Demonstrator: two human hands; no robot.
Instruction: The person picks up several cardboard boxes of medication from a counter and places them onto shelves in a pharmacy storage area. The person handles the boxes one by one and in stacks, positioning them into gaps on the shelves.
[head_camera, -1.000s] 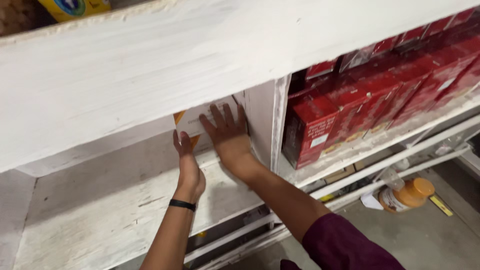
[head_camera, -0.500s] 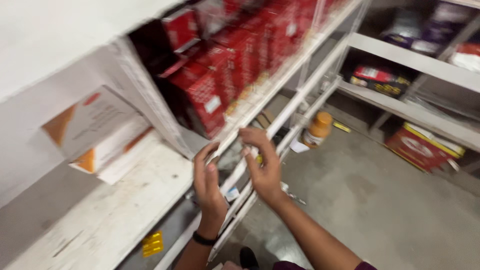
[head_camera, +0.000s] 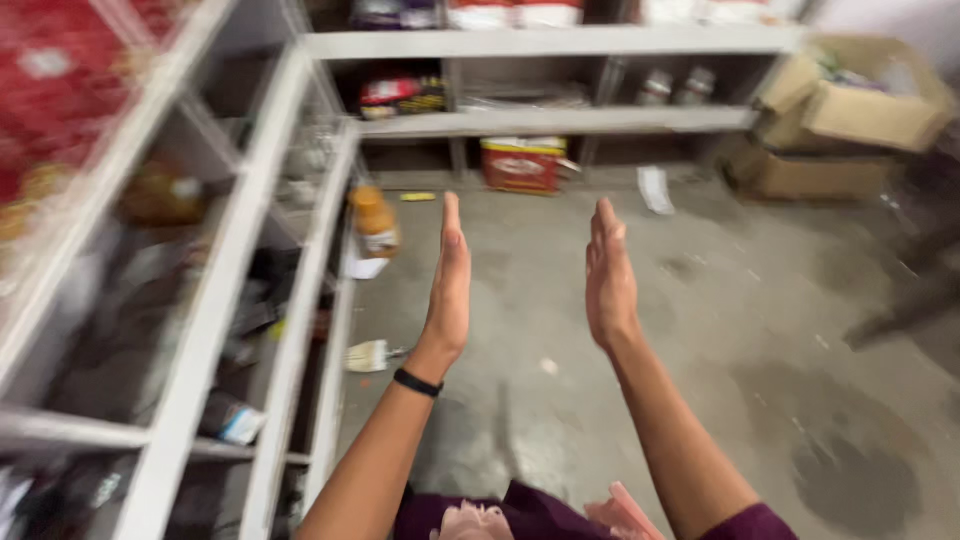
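Note:
My left hand (head_camera: 449, 285) and my right hand (head_camera: 608, 283) are held out in front of me over the grey concrete floor (head_camera: 720, 330), palms facing each other, fingers straight and together. Neither hand holds anything. A black band circles my left wrist. The hands are about a hand's width apart and touch nothing. The nearest things are an orange jar (head_camera: 374, 221) on the floor by the shelf foot and a white brush (head_camera: 368, 356) lying below my left hand.
White shelving (head_camera: 225, 270) with red packs runs along the left. More grey shelves (head_camera: 560, 120) line the back wall, with a red and yellow box (head_camera: 523, 163) under them. Cardboard boxes (head_camera: 850, 110) stand at the back right. Paper scraps lie on the floor.
The view swung right, away from the white shelf and the box I was pushing in. Both hands left the shelf and now hang free over the floor, palms facing.

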